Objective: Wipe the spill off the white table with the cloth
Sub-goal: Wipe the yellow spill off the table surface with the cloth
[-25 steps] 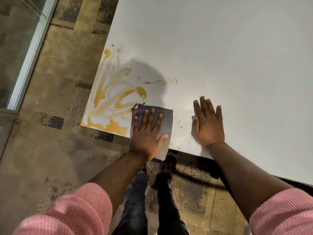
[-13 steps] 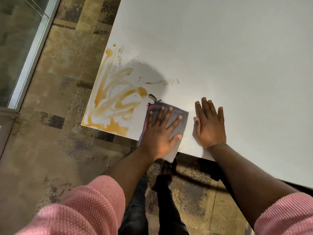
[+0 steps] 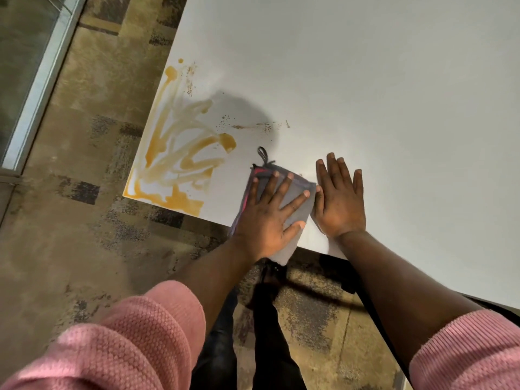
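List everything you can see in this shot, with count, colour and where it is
table: one, white, fills upper right
spill: one, orange-yellow smears, table's near left corner
specks: scattered, brown, beyond the cloth
cloth: one, grey with pink edge and dark loop, at near table edge, partly overhanging
floor: mottled tan and dark, left and below
left hand: flat on the cloth
right hand: flat on the table, beside the cloth
sleeves: two, pink, bottom corners

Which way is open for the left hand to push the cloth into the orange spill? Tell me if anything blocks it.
Probably yes. The left hand lies flat on the cloth, and only bare white table separates it from the orange spill on its left. The right hand rests on the opposite side, out of the way.
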The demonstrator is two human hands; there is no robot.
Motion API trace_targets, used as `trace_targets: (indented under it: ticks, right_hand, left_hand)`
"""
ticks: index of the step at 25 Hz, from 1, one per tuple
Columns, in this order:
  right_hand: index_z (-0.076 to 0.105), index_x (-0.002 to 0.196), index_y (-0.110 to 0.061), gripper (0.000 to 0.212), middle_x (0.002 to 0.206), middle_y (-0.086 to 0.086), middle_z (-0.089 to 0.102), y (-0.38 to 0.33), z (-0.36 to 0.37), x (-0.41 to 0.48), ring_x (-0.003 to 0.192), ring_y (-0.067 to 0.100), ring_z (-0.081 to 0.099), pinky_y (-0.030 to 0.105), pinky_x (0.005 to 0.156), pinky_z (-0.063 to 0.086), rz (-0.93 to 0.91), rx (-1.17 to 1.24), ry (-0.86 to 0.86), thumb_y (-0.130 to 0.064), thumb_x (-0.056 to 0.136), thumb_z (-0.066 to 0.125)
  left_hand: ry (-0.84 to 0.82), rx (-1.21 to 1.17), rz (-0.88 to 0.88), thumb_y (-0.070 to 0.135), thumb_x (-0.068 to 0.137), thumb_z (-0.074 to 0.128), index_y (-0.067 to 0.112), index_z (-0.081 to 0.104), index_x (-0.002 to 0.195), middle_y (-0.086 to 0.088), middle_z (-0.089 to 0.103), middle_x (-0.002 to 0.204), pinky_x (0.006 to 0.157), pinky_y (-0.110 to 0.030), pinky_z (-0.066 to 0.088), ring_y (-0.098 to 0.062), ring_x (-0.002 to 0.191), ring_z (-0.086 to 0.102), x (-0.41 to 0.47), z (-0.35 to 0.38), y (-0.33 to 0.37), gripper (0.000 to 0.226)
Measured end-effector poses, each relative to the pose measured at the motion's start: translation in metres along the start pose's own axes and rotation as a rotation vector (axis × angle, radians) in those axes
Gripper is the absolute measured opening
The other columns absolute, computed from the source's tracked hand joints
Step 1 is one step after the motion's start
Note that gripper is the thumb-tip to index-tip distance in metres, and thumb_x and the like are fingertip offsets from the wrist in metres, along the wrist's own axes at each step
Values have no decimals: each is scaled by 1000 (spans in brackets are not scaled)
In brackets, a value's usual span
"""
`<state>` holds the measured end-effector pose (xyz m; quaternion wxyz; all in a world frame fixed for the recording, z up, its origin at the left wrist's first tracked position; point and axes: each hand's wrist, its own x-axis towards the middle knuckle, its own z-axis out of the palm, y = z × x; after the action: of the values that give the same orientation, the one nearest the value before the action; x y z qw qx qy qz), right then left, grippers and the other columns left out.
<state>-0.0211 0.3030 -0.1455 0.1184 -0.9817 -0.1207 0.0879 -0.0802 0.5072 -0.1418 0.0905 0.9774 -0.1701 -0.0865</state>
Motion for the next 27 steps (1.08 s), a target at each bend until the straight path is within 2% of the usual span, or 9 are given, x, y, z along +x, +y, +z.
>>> trace_targets:
  ticks: [4, 8, 12, 16, 18, 20, 24, 27]
  right_hand:
    - [21, 165, -20, 59, 174, 7, 15, 1, 1, 0, 161, 27, 10, 54, 129, 2, -14, -3, 10, -38, 109, 22]
    - [20, 165, -21, 59, 174, 6, 14, 1, 0, 0, 161, 26, 9, 54, 129, 3, 1, -7, 4, -37, 109, 23]
    - [20, 165, -21, 60, 174, 5, 13, -1, -3, 0, 161, 25, 9, 53, 129, 2, 14, -1, -12, -34, 107, 25]
    - [30, 163, -12, 62, 172, 7, 22, -4, -10, 0, 160, 25, 15, 51, 130, 3, 13, 127, 14, -29, 103, 26]
    - [37, 160, -7, 61, 170, 12, 28, -1, -17, -2, 159, 30, 20, 51, 130, 7, 2, 246, 39, -23, 101, 30]
    - [40, 157, -4, 61, 168, 16, 31, 13, -25, -8, 157, 34, 24, 53, 129, 11, 11, 251, 48, -19, 99, 34]
    - [38, 158, -3, 64, 168, 16, 30, 43, -28, -25, 157, 34, 24, 57, 128, 13, 68, 115, 38, -19, 96, 35]
    - [37, 158, -4, 64, 168, 15, 30, 45, -23, -24, 157, 33, 23, 55, 128, 13, 56, 107, 48, -19, 96, 37]
  left_hand:
    - [-24, 26, 82, 64, 104, 28, 39, 16, 164, -8, 4, 176, 127, -63, 3, -33, 162, -3, -42, 18, 20, 66]
    - [-10, -12, 81, 62, 104, 31, 43, 19, 163, -3, 9, 175, 128, -60, 6, -28, 162, 1, -49, 15, 4, 63]
    - [7, -26, -108, 65, 104, 16, 45, 8, 164, -6, 4, 176, 127, -63, 6, -35, 161, 4, 5, -7, -45, 63]
    - [47, -23, -246, 62, 105, 23, 40, 19, 164, -6, 9, 175, 129, -56, -1, -31, 162, 7, 36, -17, -72, 63]
    - [40, -32, -221, 61, 106, 22, 36, 13, 165, -7, 2, 176, 129, -53, -7, -32, 162, 0, 25, -14, -58, 65]
    - [21, -1, -152, 60, 106, 22, 34, 4, 166, -10, -5, 175, 128, -52, -11, -34, 162, -4, 0, -6, -35, 67]
    - [-15, -16, -24, 58, 106, 30, 36, 11, 165, -10, -1, 175, 128, -61, 1, -36, 162, -2, -52, 14, 21, 66]
    - [-60, -28, 21, 59, 106, 28, 38, 10, 165, -7, 1, 176, 127, -64, 4, -36, 161, -4, -34, 13, 47, 65]
